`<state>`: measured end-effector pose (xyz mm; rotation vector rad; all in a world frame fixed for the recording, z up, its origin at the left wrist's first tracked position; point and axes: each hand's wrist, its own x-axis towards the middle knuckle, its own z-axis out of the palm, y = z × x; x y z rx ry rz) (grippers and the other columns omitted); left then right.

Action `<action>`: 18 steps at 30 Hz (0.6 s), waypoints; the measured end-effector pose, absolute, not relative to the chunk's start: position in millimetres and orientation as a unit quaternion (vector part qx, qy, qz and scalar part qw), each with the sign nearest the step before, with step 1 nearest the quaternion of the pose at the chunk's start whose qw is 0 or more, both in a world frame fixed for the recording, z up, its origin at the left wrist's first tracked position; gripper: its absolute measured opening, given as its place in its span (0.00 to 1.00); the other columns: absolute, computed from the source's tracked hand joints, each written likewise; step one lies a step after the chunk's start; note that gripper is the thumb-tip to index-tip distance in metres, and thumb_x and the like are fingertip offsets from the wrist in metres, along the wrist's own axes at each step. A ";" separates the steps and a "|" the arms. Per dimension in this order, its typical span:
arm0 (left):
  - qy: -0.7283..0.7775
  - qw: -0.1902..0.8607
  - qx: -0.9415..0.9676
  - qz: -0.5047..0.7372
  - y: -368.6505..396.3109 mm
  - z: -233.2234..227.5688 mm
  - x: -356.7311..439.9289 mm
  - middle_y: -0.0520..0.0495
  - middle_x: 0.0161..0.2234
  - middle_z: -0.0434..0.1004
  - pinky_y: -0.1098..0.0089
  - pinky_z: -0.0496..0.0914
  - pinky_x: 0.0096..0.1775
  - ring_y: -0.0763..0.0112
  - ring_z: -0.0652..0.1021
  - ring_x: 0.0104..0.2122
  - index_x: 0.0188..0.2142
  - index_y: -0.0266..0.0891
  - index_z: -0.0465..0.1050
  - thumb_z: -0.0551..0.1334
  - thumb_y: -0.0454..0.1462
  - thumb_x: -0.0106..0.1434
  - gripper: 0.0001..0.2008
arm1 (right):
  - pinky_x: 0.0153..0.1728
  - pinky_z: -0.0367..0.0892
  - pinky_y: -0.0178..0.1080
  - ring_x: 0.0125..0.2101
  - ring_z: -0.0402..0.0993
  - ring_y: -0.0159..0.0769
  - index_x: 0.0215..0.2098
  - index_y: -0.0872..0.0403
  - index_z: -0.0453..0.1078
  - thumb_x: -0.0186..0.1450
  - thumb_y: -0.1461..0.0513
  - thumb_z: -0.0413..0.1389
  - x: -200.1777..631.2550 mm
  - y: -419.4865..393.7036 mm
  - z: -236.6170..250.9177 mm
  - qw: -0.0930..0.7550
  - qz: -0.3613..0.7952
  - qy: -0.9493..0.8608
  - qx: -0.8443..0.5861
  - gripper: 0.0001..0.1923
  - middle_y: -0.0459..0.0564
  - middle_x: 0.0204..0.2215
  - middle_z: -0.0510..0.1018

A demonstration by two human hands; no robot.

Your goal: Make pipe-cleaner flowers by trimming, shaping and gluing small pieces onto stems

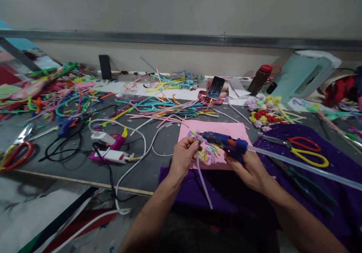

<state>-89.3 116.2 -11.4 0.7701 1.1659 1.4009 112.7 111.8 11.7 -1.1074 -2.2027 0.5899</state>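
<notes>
My left hand (183, 154) pinches the upper end of a lilac pipe cleaner (204, 183) that hangs down over the purple cloth (198, 192). A blue hot glue gun (226, 144) is gripped in my right hand (250, 170), its nozzle pointing left at the pipe cleaner's top by my left fingers. A long clear glue stick (305, 167) trails out of the gun's back to the right. Both hands hover over a pink sheet (223, 129) carrying small coloured pieces (207, 154).
Loose coloured pipe cleaners (164, 109) cover the grey table's middle and left. A second glue gun (109, 151) with cables lies left. Red and yellow scissors (307, 149), pliers (302, 187), small flowers (263, 115), a phone (215, 88), a bottle (259, 79) and a kettle (304, 74) sit right.
</notes>
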 end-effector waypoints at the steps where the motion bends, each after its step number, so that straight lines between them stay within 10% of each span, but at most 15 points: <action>1: 0.496 0.545 0.330 0.590 116.3 -11.7 -89.5 0.54 0.18 0.71 0.81 0.54 0.15 0.86 0.61 0.12 0.24 0.34 0.68 0.67 0.42 0.48 0.14 | 0.24 0.59 0.34 0.22 0.65 0.34 0.30 0.54 0.62 0.64 0.58 0.49 112.8 111.9 11.0 0.299 0.220 -0.830 -0.417 0.08 0.47 0.22 0.70; 18: 0.510 0.522 0.331 0.598 115.4 -8.3 -88.5 0.53 0.18 0.72 0.80 0.55 0.15 0.85 0.62 0.12 0.25 0.34 0.69 0.67 0.44 0.48 0.14 | 0.27 0.61 0.36 0.26 0.66 0.35 0.34 0.55 0.64 0.64 0.58 0.49 112.9 111.0 13.2 0.287 0.222 -0.841 -0.400 0.08 0.49 0.27 0.72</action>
